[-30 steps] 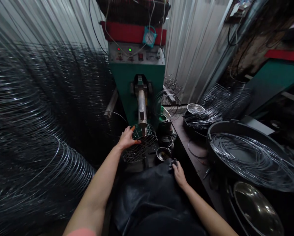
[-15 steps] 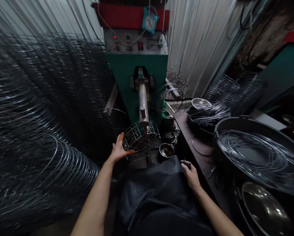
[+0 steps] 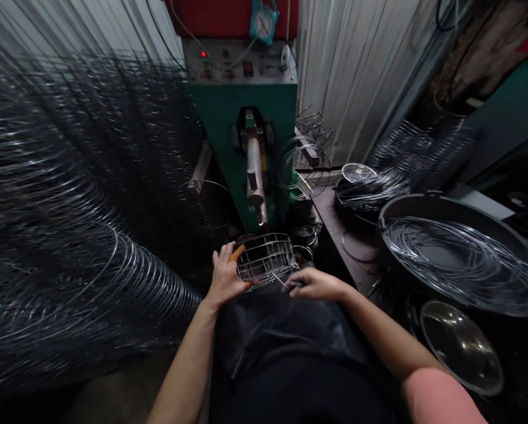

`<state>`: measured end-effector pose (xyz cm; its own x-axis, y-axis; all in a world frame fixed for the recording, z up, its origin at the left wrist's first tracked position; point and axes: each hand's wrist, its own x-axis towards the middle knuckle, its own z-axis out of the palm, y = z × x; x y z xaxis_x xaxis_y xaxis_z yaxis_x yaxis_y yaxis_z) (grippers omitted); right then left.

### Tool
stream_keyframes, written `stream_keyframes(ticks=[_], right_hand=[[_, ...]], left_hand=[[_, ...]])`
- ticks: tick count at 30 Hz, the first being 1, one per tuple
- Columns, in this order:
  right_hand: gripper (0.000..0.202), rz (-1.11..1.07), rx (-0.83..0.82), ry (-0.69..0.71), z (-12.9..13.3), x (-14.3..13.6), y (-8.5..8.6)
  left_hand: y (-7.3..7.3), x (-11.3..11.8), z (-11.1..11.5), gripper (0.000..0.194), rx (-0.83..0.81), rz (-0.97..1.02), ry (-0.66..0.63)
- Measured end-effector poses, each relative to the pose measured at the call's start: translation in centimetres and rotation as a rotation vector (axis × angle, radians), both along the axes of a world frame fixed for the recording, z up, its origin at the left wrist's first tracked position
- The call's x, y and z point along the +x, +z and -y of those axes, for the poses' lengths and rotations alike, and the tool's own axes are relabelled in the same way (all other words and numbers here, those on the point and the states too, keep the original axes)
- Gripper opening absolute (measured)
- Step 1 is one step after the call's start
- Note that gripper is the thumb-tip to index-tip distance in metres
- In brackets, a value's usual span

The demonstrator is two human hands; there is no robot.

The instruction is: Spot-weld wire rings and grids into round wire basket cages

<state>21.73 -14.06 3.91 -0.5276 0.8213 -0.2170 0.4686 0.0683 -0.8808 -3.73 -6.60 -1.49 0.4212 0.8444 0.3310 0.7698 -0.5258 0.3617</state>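
My left hand (image 3: 225,275), with orange covers on its thumb and a finger, grips the left side of a round wire basket (image 3: 268,254). The basket is tilted above the black apron (image 3: 286,327) on my lap. My right hand (image 3: 313,284) is closed at the basket's near right side, around a thin metal rod (image 3: 279,278) that points at the basket wires. Whether the rod touches them I cannot tell. Just beyond the basket, the machine's metal arm (image 3: 255,171) ends in a pointed electrode tip (image 3: 263,215), apart from the basket.
The green machine (image 3: 217,118) stands ahead, with a blue gauge (image 3: 263,22) on top. Stacked wire rings (image 3: 126,265) crowd the left. On the right are a black tub (image 3: 390,209) of wire rings, a bundle of wires (image 3: 374,191) and a shiny metal bowl (image 3: 461,347).
The basket has come away from the electrode tip, toward my lap, in my left hand. My right hand has moved left from the apron's edge to the basket, with the rod in it.
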Motion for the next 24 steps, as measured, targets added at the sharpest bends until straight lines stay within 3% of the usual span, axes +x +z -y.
stream_keyframes(ticks=[3, 6, 8, 12, 24], right_hand=[[0.022, 0.249, 0.043, 0.005, -2.3, -2.4, 1.2], [0.022, 0.539, 0.287, -0.058, -3.1, -3.8, 1.0], [0.030, 0.623, 0.416, -0.040, -2.9, -4.0, 0.7], [0.054, 0.685, 0.508, 0.080, -2.5, -3.5, 0.1], [0.030, 0.627, 0.496, -0.001, -5.3, -3.6, -1.5]], left_hand=[[1.9, 1.9, 1.1, 0.090, 0.049, -0.127, -0.051], [3.2, 3.1, 1.2, 0.089, 0.076, -0.161, -0.081], [3.4, 3.4, 0.9, 0.088, 0.064, -0.147, -0.073], [2.9, 3.3, -0.2, 0.088, 0.010, -0.097, -0.040], [1.3, 2.9, -3.0, 0.090, -0.126, -0.013, -0.044]])
